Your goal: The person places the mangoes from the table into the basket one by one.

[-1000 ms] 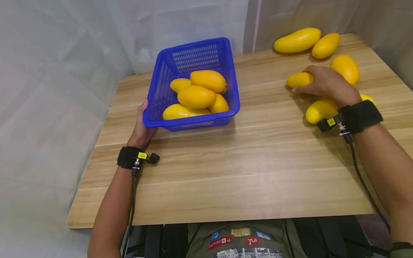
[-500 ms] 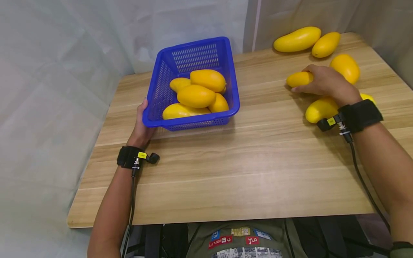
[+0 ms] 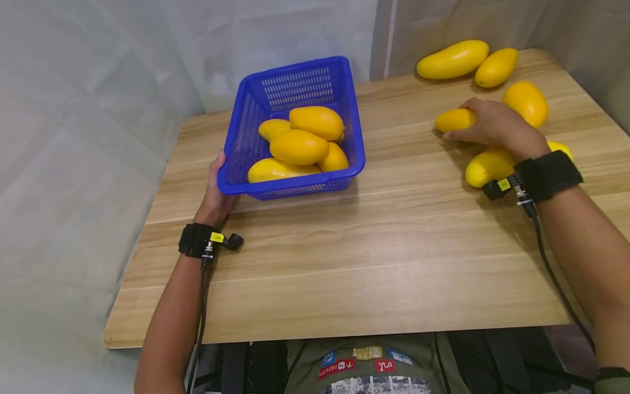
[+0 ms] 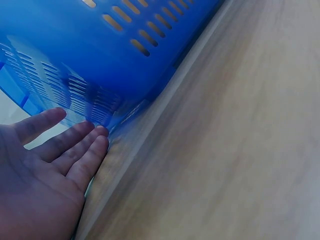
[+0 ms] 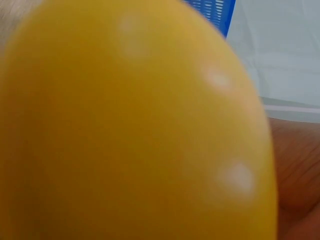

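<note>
Two hands are on the wooden table [image 3: 374,262]. Your left hand [image 3: 215,189] is at the near left corner of the blue basket [image 3: 300,82]. Your fingers [image 4: 75,145] lie straight and close together, and they press flat on the basket's side. You are not curling them round it. The thumb tip shows by the rim in the head view.

The basket sits on the far left part of the table. Five yellow mangoes [image 3: 299,146] are piled inside it, some on top of others.

Your right hand [image 3: 492,127] is on the far right part of the table, well apart from the basket. It lies over a small mango [image 3: 454,119], and your fingers curl round it. The mango's left end sticks out past your fingers. The mango looks like it is still down on the table. In the right wrist view this mango [image 5: 135,125] fills almost the whole picture, very close and blurry.

More mangoes lie loose around that hand. One long mango [image 3: 487,166] is just near your wrist, on the near side. One round mango [image 3: 525,103] is just to the right of your hand. Two more mangoes [image 3: 453,59] lie side by side at the far edge of the table.
</note>
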